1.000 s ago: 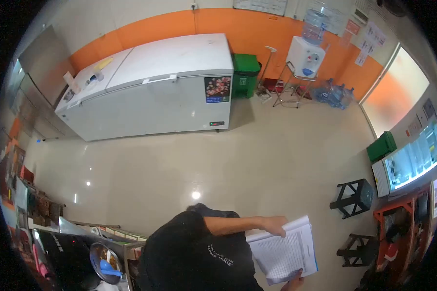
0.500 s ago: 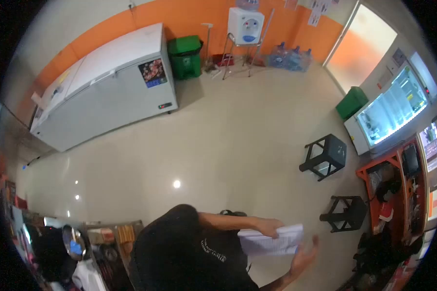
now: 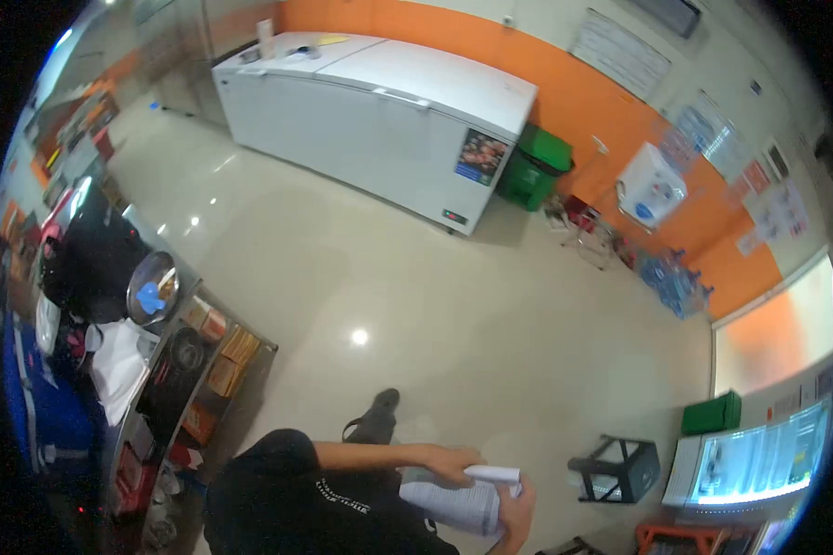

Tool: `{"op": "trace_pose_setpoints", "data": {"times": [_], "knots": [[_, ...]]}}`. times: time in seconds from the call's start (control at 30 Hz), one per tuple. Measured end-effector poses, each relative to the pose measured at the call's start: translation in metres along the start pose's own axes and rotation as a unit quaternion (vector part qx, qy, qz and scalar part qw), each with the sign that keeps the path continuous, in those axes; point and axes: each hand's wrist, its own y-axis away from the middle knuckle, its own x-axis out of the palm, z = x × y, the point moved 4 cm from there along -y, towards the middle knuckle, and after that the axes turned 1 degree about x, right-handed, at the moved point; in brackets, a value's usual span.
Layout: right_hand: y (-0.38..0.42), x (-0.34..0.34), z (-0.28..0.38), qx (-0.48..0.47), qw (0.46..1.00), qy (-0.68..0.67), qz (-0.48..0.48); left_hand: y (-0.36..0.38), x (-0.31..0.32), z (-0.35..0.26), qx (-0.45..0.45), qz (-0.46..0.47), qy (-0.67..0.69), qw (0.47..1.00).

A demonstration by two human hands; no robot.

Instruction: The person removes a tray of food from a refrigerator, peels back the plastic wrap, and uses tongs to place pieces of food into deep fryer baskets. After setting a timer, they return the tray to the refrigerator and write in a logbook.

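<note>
A sheaf of printed papers is held in front of my black shirt, with a white page curled or folded over at its far side. My left hand grips the upper edge of the sheaf, fingers closed near the folded page. At the outer end, my right hand is wrapped around the papers, its thumb side by the curled page. The print is too small to read.
A long white chest freezer stands along the orange wall beside a green bin. Dark stools stand right, near a lit display fridge. A cluttered shelf unit with a metal bowl lies left.
My view has swung left, bringing the shelf and freezer further in. My right hand, spread apart from the papers before, now grips them. A page has curled over.
</note>
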Motion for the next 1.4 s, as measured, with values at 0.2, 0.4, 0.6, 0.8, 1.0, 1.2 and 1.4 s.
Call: {"op": "trace_pose_setpoints", "data": {"times": [0.2, 0.4, 0.6, 0.8, 1.0, 1.2, 1.4], "knots": [[-0.136, 0.127, 0.15, -0.137, 0.976, 0.037, 0.164, 0.109, -0.169, 0.013, -0.068, -0.342, -0.075, 0.934], [-0.231, 0.266, 0.299, -0.315, 0.907, 0.024, 0.279, 0.229, -0.323, -0.007, -0.104, -0.479, -0.126, 0.862], [-0.329, 0.376, 0.412, -0.324, 0.889, -0.076, 0.314, 0.291, -0.476, 0.032, -0.111, -0.568, -0.17, 0.798], [-0.486, 0.472, 0.525, -0.346, 0.902, -0.17, 0.195, 0.376, -0.653, 0.085, -0.211, -0.683, -0.129, 0.687], [-0.611, 0.611, 0.688, -0.351, 0.873, -0.139, 0.307, 0.498, -0.744, 0.106, -0.281, -0.849, 0.026, 0.447], [-0.661, 0.783, 0.817, -0.385, 0.816, -0.103, 0.418, 0.601, -0.817, 0.118, -0.244, -0.897, 0.021, 0.367], [-0.694, 0.926, 0.899, -0.261, 0.843, -0.164, 0.44, 0.721, -0.957, 0.124, -0.264, -0.892, 0.038, 0.365]]}}
